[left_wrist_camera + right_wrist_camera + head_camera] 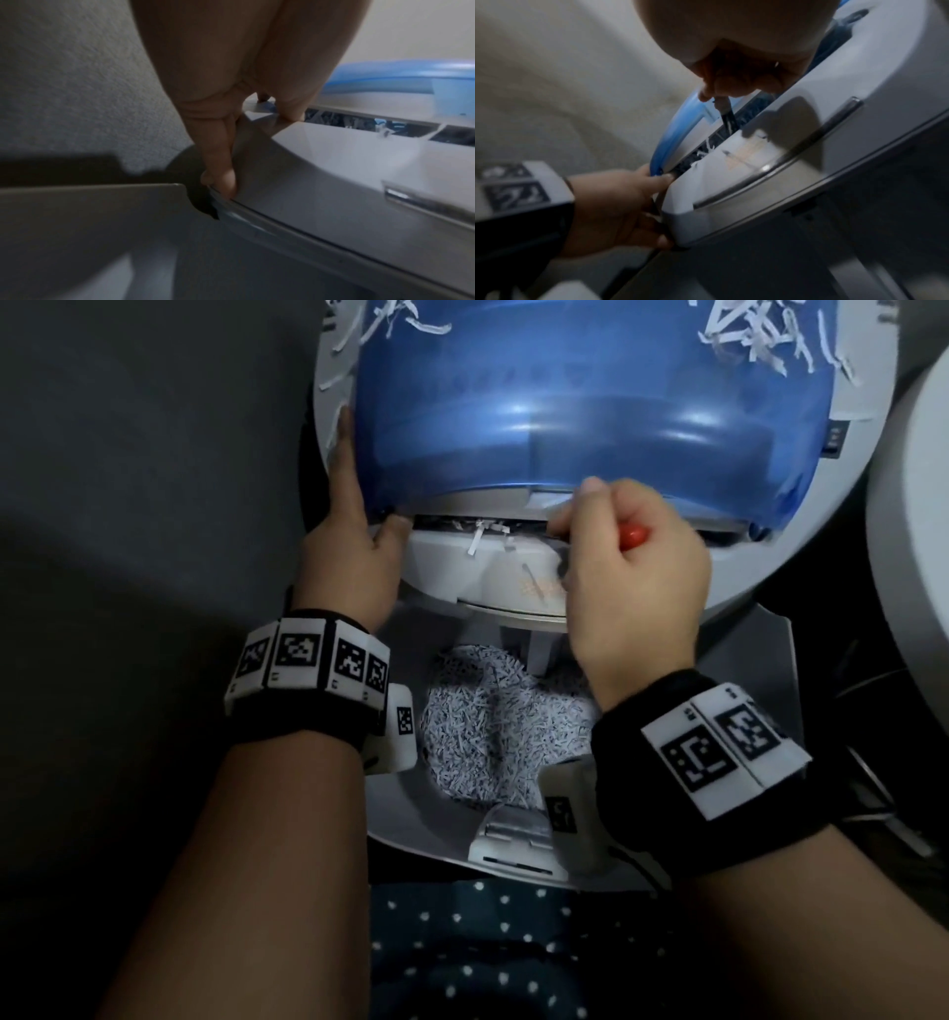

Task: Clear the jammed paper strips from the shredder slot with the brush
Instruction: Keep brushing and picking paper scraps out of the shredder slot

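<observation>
Right hand (637, 588) curled round the brush (632, 537) — red handle end shows between fingers; the dark bristles (727, 119) reach down into the shredder slot (462, 524), right of its middle. Jammed paper strips (480, 539) stick out of the slot toward its left end. Left hand (349, 546) grips the left edge of the grey shredder head (347, 162) — thumb by the slot's left end, fingers probably wrapped over the rim. Blue translucent cover (590, 403) behind the slot carries loose shreds. Bin of shredded paper (493, 726) below.

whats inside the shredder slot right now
White paper strips poke from the dark shredder slot, and black brush bristles, held by the right hand, dip in. Deeper inside is too dark to tell.
</observation>
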Demonstrator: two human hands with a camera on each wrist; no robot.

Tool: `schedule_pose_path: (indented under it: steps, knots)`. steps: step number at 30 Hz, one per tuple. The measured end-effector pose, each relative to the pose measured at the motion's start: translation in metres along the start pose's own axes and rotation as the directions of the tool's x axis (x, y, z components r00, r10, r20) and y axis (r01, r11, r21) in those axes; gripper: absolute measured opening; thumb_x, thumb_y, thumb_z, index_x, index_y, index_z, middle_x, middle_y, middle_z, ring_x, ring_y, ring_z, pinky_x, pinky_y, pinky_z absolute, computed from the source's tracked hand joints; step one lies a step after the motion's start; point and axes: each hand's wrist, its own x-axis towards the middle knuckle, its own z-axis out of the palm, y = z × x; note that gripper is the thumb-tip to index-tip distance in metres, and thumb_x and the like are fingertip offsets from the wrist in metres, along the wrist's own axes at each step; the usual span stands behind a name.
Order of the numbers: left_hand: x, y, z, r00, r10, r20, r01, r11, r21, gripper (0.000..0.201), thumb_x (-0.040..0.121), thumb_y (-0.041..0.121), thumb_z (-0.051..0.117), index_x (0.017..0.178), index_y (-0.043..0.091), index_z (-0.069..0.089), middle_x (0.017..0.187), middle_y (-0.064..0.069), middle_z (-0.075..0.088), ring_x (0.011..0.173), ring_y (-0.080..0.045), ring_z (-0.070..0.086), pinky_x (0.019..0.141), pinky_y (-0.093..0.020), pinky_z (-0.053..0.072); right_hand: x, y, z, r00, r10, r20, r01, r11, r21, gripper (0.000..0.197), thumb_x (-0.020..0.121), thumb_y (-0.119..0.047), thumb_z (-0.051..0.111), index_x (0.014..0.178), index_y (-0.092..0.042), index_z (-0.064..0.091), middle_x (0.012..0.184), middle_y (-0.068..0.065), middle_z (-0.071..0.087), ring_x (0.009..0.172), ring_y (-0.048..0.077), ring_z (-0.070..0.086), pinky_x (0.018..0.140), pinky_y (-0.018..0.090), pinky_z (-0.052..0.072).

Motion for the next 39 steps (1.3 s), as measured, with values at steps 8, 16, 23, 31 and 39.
schedule_pose_path:
  steps: [8,16,23,31,39]
  knots:
    - [0.003,-0.003,0.001,1.0,0.005,0.003,-0.005,1.0,-0.01,0.078,0.1,0.024,0.051,0.156,0.044,0.0,0.133,-0.003,0.062,0.102,-0.02,0.065,0.098,-0.037,0.049,-0.004,-0.007,0.006,0.994,0.054,0.091,-0.072,0.977,0.199,0.038,0.092,-0.04,0.052,0.061,-0.023,0.066,0.046,-0.004,0.053,0.05,0.016,0.051,0.058,0.038,0.047]
    - [0.001,-0.001,-0.001,1.0,0.005,0.016,-0.005,1.0,0.0,0.079,0.099,0.023,0.05,0.156,0.044,0.0,0.13,-0.005,0.063,0.097,-0.02,0.067,0.093,-0.034,0.05,-0.018,-0.002,0.023,0.936,-0.031,0.351,0.015,0.999,0.048,0.022,0.094,-0.043,0.056,0.078,-0.033,0.067,0.066,-0.005,0.066,0.069,0.016,0.065,0.075,0.044,0.057]
    - [0.001,-0.001,-0.002,1.0,0.003,0.028,-0.003,1.0,-0.001,0.08,0.099,0.022,0.05,0.155,0.045,-0.002,0.119,-0.008,0.066,0.087,-0.023,0.066,0.09,-0.039,0.053,-0.003,0.001,0.017,0.999,0.048,0.016,-0.048,0.997,0.064,0.037,0.093,-0.045,0.049,0.067,-0.021,0.062,0.063,-0.004,0.062,0.066,0.017,0.06,0.072,0.043,0.053]
    - [0.001,0.001,-0.003,0.999,0.006,0.034,-0.005,1.0,-0.023,0.081,0.1,0.018,0.052,0.156,0.043,0.0,0.131,-0.005,0.062,0.094,-0.02,0.066,0.091,-0.04,0.053,-0.003,-0.005,0.02,0.998,0.039,0.054,-0.047,0.987,0.151,0.038,0.091,-0.044,0.051,0.06,-0.025,0.065,0.051,-0.005,0.056,0.057,0.019,0.055,0.062,0.039,0.048]
    - [0.001,-0.001,-0.004,0.999,0.031,0.035,-0.03,1.0,-0.006,0.081,0.099,0.019,0.052,0.156,0.043,-0.001,0.131,-0.002,0.063,0.096,-0.018,0.066,0.093,-0.041,0.053,-0.013,-0.002,0.029,0.975,0.013,0.221,-0.028,0.997,0.065,0.035,0.093,-0.05,0.051,0.075,-0.024,0.067,0.062,-0.004,0.062,0.065,0.02,0.062,0.07,0.046,0.054]
